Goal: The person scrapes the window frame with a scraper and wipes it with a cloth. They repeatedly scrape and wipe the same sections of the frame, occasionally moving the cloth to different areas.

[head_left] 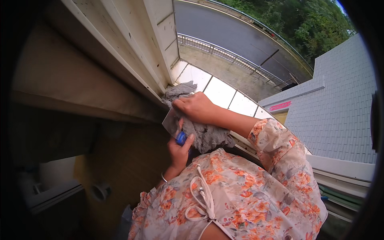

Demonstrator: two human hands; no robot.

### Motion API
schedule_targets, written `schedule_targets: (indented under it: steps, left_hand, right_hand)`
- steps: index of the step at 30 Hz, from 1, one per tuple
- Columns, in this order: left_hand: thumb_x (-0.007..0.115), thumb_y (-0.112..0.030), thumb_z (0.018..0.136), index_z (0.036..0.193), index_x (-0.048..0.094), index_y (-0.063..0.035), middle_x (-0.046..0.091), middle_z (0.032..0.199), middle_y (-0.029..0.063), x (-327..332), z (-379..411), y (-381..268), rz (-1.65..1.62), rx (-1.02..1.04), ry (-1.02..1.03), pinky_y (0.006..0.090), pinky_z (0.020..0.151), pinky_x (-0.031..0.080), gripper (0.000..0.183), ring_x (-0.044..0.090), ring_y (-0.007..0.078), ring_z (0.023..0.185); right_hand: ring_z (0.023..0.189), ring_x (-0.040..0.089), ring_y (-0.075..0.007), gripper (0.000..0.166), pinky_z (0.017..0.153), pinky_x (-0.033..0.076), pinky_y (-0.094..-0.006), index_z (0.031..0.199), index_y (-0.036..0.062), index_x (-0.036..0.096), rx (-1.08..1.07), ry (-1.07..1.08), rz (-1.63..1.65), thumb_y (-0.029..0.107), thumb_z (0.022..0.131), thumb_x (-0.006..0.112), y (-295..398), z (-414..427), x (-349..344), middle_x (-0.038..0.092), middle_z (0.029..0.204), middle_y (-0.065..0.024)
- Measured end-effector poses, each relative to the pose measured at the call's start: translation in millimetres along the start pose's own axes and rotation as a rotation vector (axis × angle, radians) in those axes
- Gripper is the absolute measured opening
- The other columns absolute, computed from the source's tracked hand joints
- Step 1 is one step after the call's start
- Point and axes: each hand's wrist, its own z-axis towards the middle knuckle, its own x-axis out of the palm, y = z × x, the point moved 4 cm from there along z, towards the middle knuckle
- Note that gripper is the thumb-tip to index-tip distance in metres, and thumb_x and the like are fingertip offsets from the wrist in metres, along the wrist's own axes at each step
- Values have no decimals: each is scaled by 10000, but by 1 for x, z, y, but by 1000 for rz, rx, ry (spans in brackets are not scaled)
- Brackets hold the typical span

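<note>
My right hand (196,108) is closed on a grey cloth (207,136), bunched up at the corner of the window frame (132,36). Part of that cloth spreads beyond the fingers, and its lower end hangs over the inner sill near my body. Just below, my left hand (179,154) grips a tool with a blue handle (181,138), probably a scraper. Its flat, translucent blade (171,122) points up beside the cloth. The cloth and fingers hide part of the tool.
Outside the opening runs a white tiled ledge (194,75), with a railing (228,55) and road (216,27) far below. A beige padded surface (75,81) borders the frame on the left. A grey tiled roof (330,90) stands at right.
</note>
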Motion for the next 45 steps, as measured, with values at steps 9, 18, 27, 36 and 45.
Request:
schedule_targets:
  steps: [9, 18, 27, 36, 45]
  left_hand:
    - [657, -81, 939, 1398, 505, 25, 608, 1182, 71, -3, 10, -2, 45, 129, -34, 275, 887, 456, 496, 555, 125, 989]
    - [751, -3, 805, 1212, 650, -5, 649, 981, 142, 34, 2, -20, 244, 357, 555, 328, 774, 521, 419, 653, 259, 856]
    - [708, -97, 908, 1368, 543, 10, 643, 1193, 54, -29, 23, -5, -73, 101, 71, 277, 909, 460, 500, 565, 111, 970]
    - [756, -74, 821, 1223, 628, 10, 633, 984, 121, -1, 19, 2, 84, 140, 647, 311, 800, 501, 430, 622, 212, 858]
    - [730, -93, 827, 1353, 571, -116, 613, 1034, 155, 113, -24, 11, 15, 227, 1293, 375, 852, 493, 550, 619, 322, 937]
  right_hand:
    - [642, 693, -301, 176, 540, 533, -405, 882, 62, 571, 99, 90, -9, 202, 795, 632, 1, 22, 7, 683, 795, -94]
    - [620, 670, -237, 197, 491, 504, -379, 951, 95, 547, 124, 290, -36, 196, 805, 634, 22, -99, -40, 624, 741, -30]
    - [656, 702, -242, 259, 516, 520, -360, 904, 95, 570, 156, 63, -250, 325, 830, 661, 17, 20, 11, 661, 783, -52]
    - [657, 692, -217, 359, 514, 511, -346, 1103, 128, 646, 404, 74, -210, 328, 814, 715, 47, -87, -25, 671, 844, -10]
    - [624, 680, -217, 289, 515, 531, -339, 1048, 149, 676, 697, 201, -424, 86, 766, 665, 107, -242, -101, 703, 806, -21]
